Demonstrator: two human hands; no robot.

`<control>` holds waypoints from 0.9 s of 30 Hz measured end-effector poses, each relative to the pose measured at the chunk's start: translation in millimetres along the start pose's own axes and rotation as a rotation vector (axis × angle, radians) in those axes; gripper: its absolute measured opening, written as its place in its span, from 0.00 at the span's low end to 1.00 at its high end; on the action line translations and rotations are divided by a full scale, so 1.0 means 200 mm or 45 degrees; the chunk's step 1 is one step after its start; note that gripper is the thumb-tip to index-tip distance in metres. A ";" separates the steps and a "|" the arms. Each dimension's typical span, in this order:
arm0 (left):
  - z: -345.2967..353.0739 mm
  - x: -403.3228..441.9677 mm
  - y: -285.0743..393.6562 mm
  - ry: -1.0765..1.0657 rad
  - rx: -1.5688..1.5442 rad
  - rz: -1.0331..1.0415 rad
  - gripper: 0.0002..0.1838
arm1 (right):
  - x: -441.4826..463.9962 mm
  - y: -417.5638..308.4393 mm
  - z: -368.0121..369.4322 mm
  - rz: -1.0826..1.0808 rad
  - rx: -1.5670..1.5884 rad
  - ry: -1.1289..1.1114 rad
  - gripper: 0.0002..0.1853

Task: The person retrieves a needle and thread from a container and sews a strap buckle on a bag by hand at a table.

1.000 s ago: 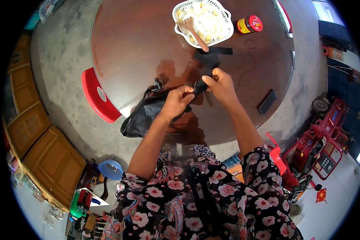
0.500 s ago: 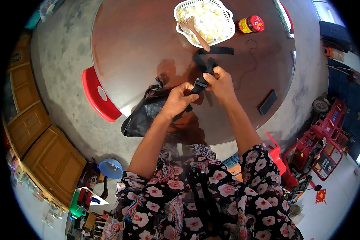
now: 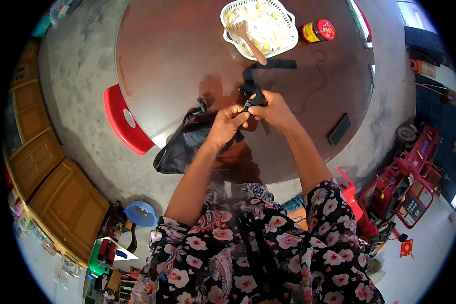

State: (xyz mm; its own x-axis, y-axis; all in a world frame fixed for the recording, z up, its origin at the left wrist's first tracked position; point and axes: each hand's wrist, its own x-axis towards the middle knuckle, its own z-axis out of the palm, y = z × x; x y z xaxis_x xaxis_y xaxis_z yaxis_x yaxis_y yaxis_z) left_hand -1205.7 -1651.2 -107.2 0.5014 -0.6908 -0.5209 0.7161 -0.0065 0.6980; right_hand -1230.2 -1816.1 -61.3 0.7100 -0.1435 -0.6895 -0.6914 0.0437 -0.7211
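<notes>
My left hand [image 3: 228,124] is closed on a black plastic buckle [image 3: 248,105], thumb and fingers pinching its lower end. Just right of it, my right hand [image 3: 274,109] grips the black webbing strap [image 3: 250,76] close to the buckle. Beyond my hands the strap's loose end bends and lies flat on the table toward the basket. A black mesh bag [image 3: 187,143] rests on the table to the left, partly behind my left forearm. My fingers hide much of the buckle.
On the round brown table [image 3: 162,66] stand a white basket [image 3: 292,31] of pale chopped pieces with a wooden fork [image 3: 248,40] on top, and a red-lidded jar [image 3: 318,31]. A phone [image 3: 339,129] and a thin cord [image 3: 316,76] lie right. A red chair [image 3: 120,121] is left.
My right hand has come down and left, closer to my left hand. The strap near the buckle is now bunched, and the buckle is more covered by my fingers.
</notes>
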 end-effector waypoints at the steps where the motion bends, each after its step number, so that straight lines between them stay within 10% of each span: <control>1: 0.01 0.00 0.00 0.047 0.056 -0.003 0.07 | -0.01 0.00 0.00 -0.041 -0.046 0.014 0.06; 10: 0.03 -0.03 -0.04 0.152 -0.101 0.044 0.06 | 0.00 0.11 0.13 -0.091 0.287 0.431 0.07; 27: -0.10 -0.06 0.08 -0.409 0.056 -0.146 0.19 | -0.04 0.09 0.05 -0.054 0.345 0.299 0.06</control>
State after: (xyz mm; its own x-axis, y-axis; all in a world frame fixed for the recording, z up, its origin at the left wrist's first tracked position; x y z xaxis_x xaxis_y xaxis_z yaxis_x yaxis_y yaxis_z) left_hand -1191.3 -1628.5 -99.2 0.2357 -0.8761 -0.4207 0.7335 -0.1236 0.6683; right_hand -1247.2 -1803.8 -68.7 0.6654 -0.3729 -0.6467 -0.5792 0.2886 -0.7624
